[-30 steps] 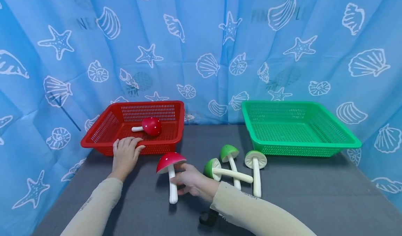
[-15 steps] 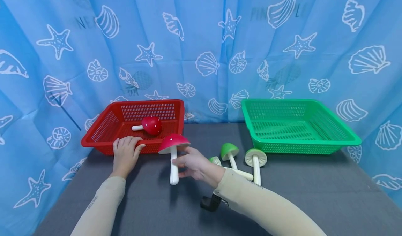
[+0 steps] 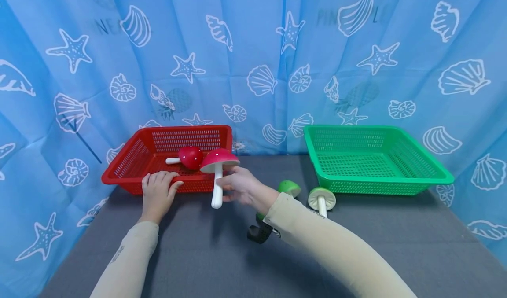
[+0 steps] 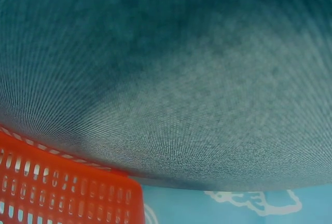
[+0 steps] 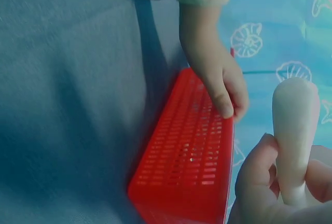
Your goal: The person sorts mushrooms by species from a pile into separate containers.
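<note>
My right hand (image 3: 242, 185) pinches the white stem of a red-capped toy mushroom (image 3: 219, 157), holding it upright above the table by the red basket's front right corner. From the right wrist view, the thumb and fingers close round the pale stem (image 5: 295, 125). My left hand (image 3: 158, 192) grips the front rim of the red basket (image 3: 138, 180), thumb on the outer side and fingers over the edge. Inside that basket lies another red toy mushroom (image 3: 191, 158) with white dots. The left wrist view catches the basket's corner (image 4: 72, 187) but no fingers.
At the right stands a green basket (image 3: 380, 181). In front of it lie green-capped toy mushrooms (image 3: 289, 188), partly hidden by my right forearm; one (image 3: 321, 199) shows its pale underside. A blue shell-patterned curtain (image 3: 261, 47) hangs behind the grey table (image 3: 190, 263).
My right hand has lifted the red mushroom off the table, up and away from me toward the red basket. My forearm now covers more of the green mushrooms. The left hand stays put.
</note>
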Demonstrator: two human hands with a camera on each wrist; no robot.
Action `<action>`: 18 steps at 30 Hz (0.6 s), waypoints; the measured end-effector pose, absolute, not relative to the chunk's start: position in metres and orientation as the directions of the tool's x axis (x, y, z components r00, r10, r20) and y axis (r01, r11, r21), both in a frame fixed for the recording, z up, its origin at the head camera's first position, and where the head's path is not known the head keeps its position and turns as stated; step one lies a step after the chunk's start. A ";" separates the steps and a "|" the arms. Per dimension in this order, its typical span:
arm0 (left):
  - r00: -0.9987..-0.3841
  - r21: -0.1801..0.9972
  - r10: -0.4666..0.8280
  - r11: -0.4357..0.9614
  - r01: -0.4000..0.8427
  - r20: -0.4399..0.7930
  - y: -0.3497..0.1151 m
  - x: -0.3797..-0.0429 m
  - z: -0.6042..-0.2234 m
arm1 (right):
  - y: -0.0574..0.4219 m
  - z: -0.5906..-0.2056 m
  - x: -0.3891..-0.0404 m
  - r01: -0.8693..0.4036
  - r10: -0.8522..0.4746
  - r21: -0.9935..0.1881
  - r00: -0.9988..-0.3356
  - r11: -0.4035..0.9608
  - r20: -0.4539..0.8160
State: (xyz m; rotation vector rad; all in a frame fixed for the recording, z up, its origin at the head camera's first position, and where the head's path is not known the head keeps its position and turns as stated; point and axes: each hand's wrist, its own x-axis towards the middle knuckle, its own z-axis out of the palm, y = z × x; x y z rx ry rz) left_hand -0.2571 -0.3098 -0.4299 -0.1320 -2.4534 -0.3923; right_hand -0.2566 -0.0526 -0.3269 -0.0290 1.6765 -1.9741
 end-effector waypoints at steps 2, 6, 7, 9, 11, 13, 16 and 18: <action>-0.788 0.249 -0.001 0.949 0.193 0.615 -0.311 -0.257 -0.430 | -0.055 -0.324 -0.261 0.385 -0.408 -0.919 -0.854 -0.078 -0.323; -0.795 0.248 -0.001 0.950 0.189 0.606 -0.310 -0.256 -0.429 | -0.059 -0.322 -0.271 0.385 -0.396 -0.918 -0.860 -0.092 -0.321; -0.797 0.247 -0.001 0.951 0.186 0.604 -0.310 -0.256 -0.428 | -0.060 -0.322 -0.273 0.387 -0.393 -0.917 -0.862 -0.098 -0.321; -0.799 0.246 0.000 0.951 0.185 0.601 -0.309 -0.256 -0.428 | -0.063 -0.322 -0.278 0.386 -0.384 -0.916 -0.867 -0.112 -0.319; -0.800 0.246 0.001 0.952 0.185 0.599 -0.309 -0.256 -0.428 | -0.066 -0.322 -0.283 0.384 -0.373 -0.915 -0.873 -0.123 -0.316; -0.801 0.247 0.000 0.951 0.185 0.599 -0.309 -0.257 -0.428 | -0.068 -0.322 -0.287 0.387 -0.365 -0.913 -0.875 -0.129 -0.319; -0.805 0.250 -0.005 0.952 0.179 0.594 -0.310 -0.257 -0.428 | -0.072 -0.321 -0.292 0.390 -0.359 -0.912 -0.876 -0.128 -0.324; -0.806 0.253 -0.008 0.951 0.176 0.591 -0.310 -0.257 -0.428 | -0.075 -0.320 -0.294 0.392 -0.358 -0.911 -0.875 -0.127 -0.327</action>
